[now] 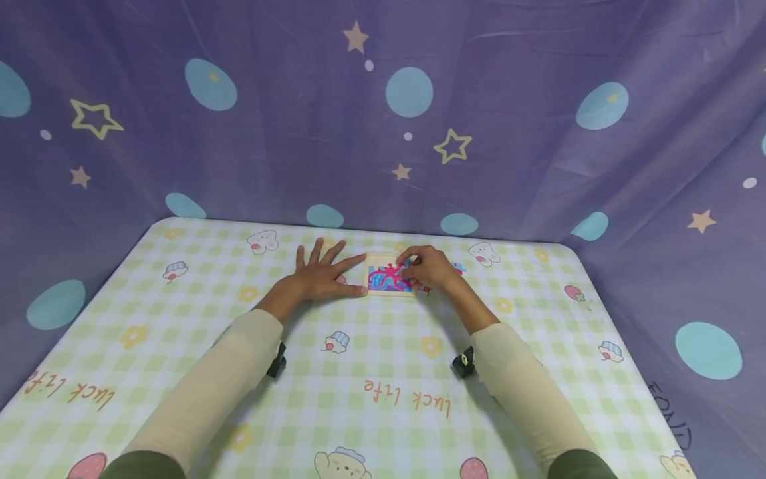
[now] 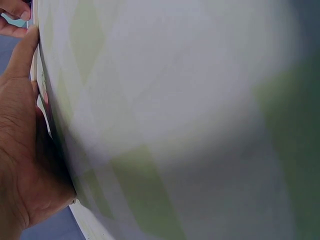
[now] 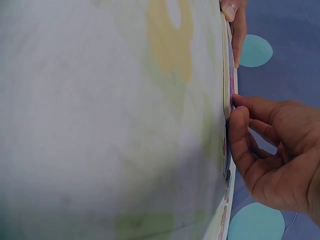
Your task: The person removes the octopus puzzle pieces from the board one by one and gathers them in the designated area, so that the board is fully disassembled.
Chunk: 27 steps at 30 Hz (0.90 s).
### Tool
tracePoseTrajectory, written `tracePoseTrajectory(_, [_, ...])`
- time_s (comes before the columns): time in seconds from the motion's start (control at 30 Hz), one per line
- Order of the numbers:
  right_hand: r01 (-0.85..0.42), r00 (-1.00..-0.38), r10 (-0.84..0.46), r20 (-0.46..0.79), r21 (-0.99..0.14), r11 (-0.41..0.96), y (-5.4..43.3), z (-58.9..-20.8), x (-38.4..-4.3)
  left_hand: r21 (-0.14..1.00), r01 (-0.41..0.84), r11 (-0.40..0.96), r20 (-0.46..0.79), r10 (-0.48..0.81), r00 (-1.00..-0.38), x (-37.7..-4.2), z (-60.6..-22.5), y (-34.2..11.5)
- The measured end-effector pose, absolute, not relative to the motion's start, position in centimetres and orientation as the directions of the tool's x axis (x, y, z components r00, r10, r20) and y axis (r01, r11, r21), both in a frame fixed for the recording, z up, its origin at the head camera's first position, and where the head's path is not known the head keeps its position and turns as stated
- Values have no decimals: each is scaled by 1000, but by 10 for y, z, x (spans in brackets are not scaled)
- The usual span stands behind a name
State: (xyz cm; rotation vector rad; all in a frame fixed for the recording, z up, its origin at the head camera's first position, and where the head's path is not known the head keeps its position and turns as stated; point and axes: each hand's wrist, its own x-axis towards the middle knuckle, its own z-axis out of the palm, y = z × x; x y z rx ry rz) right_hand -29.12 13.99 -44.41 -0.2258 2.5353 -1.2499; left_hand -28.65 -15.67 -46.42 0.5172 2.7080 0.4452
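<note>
A small jigsaw puzzle (image 1: 385,279) in pink, blue and purple lies in a pale wooden frame (image 1: 380,255) near the table's far side. My left hand (image 1: 320,276) is spread flat on the cloth, its thumb and index fingertips against the frame's left edge. Over the right part of the puzzle, my right hand (image 1: 432,267) pinches a puzzle piece between thumb and index finger; those fingertips hide most of the piece. In the right wrist view, the right hand (image 3: 280,150) has its fingertips right at the frame's edge. Loose puzzle pieces (image 1: 459,268) show just beyond that hand.
A green-and-white checked cloth (image 1: 383,359) with printed cupcakes and flowers covers the table. Behind and at both sides hangs a purple curtain (image 1: 335,153) with stars and blue dots. Dark wrist devices (image 1: 463,363) sit under both cream sleeves.
</note>
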Motion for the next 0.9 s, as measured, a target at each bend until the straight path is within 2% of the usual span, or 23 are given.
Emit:
tracePoseTrajectory(0.23, [-31,-945,-275,-174,-793,608,138,-444,-291,364,293,884,-276,403,-873,-289,-466,-158])
tracePoseTrajectory(0.47, [-145,-948,-310,-75,-764,629,138,-443,-285,382,277,882,-288,399,-871,-280,-454,-155])
tracePoseTrajectory(0.7, [-174,-952,-302,-50,-723,668,137,-443,-282,389,274,880,-276,395,-876,-286,-463,-157])
tracePoseTrajectory(0.9, [-249,-942,-337,13,-701,668,137,-446,-286,393,279,876,-273,401,-874,-286,-463,-158])
